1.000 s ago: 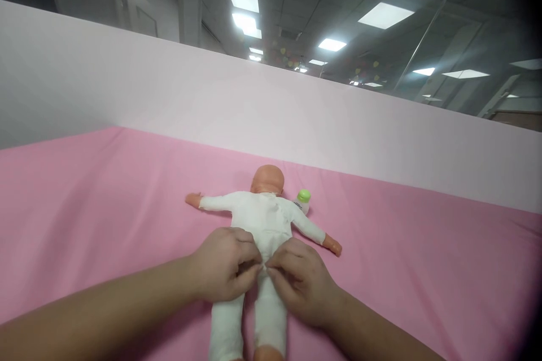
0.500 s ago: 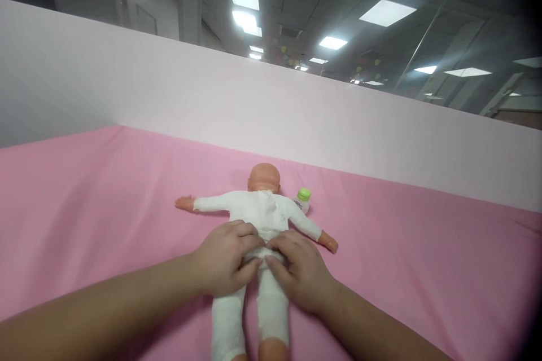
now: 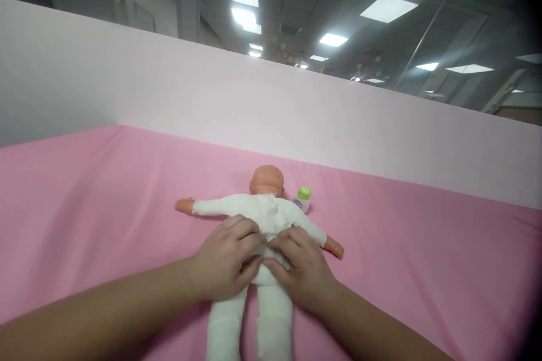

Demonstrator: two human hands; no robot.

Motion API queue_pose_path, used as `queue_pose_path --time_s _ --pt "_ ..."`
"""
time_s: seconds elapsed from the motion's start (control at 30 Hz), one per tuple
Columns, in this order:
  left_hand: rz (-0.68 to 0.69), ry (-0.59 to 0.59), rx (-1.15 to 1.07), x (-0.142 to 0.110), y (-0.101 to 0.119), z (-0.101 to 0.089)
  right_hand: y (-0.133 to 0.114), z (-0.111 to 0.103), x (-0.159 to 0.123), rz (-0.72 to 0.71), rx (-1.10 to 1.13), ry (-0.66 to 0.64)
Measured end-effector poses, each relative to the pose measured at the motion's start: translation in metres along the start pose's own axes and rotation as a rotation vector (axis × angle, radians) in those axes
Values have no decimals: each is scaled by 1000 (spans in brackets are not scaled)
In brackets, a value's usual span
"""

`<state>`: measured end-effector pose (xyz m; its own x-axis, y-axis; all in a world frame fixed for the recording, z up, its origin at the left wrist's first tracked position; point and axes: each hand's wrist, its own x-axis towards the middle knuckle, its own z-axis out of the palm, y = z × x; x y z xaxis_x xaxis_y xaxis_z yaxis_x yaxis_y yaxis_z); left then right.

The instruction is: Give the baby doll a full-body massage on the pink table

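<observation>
A baby doll point(image 3: 273, 211) with a white cloth body lies face down, its arms spread and the back of its bare head point(image 3: 267, 179) towards me. On the left side of its lower back, my left hand point(image 3: 231, 256) has curled fingers, with thumb and forefinger closed in a pinch on the body. My right hand point(image 3: 307, 271) mirrors it on the other side, also pinching. The two hands' fingertips almost meet at the middle of the back. What lies right under the fingertips is hidden. Below the hands, the white legs run out of view.
A small clear bottle point(image 3: 302, 200) with a green cap stands beside the doll's right-hand shoulder. Pink sheeting point(image 3: 402, 271) covers the surface underneath. Behind it rises a white panel point(image 3: 262, 104), with glass above showing ceiling lights.
The doll has shifted slightly towards me and to the right, and the bare ends of its legs have left the view. My hands stay at its lower back, almost in place.
</observation>
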<state>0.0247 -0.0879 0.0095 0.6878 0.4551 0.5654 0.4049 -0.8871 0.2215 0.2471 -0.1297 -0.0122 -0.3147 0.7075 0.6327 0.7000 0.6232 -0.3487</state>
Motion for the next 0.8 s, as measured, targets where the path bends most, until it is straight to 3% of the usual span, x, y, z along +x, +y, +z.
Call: queue_pose_path --time_s 0.17,0.27,0.37,0.5,0.57,0.7,0.8 --pt "-50 -144 4 5 0 -3 3 -1 2 34 40 -62" --pt "-53 -161 3 5 -1 -3 6 -1 3 60 59 -88" --pt "-77 -134 -16 1 -1 -1 7 -1 2 70 62 -85" --pt "-249 1 -29 -4 -4 4 5 -2 2 89 73 -50" --pt "-307 -4 -38 -5 -8 5 4 -3 3 96 77 -52" --pt "-240 -141 -113 -5 -14 1 4 -5 5 83 85 -79" --pt "-124 -158 -186 -4 -12 -5 4 -5 6 99 91 -96"
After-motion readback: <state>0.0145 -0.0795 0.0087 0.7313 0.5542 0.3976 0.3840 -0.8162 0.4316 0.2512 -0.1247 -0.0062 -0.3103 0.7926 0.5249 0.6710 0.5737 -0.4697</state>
